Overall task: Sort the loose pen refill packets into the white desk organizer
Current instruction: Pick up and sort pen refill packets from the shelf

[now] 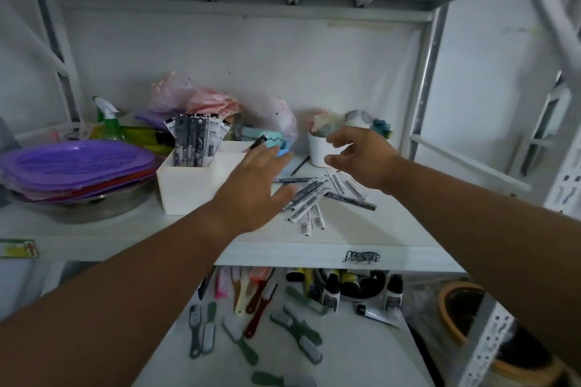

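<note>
White metal shelving (pixel 314 245) fills the view, its front edge marked in black handwriting that looks like "DBLSTR", though the letters are hard to make out. On this shelf stands the white rectangular desk organizer (pixel 188 188), with a bunch of dark and white pen refill packets (pixel 193 141) upright in its rear left compartment; their print is too small to read. Just right of it, a loose heap of the same slim refill packets (pixel 317 198) lies scattered flat on the shelf. The left hand (pixel 251 188) hovers over the organizer's right side and the heap's edge, fingers straight and spread, holding nothing. The right hand (pixel 361 157) hangs above the heap with fingers loosely curled, also holding nothing. Behind it sits a small white cup (pixel 317 148). A stack of purple plastic trays (pixel 75 166) rests on a metal basin at the left. Brushes (pixel 251 317) lie on the lower shelf.
</note>
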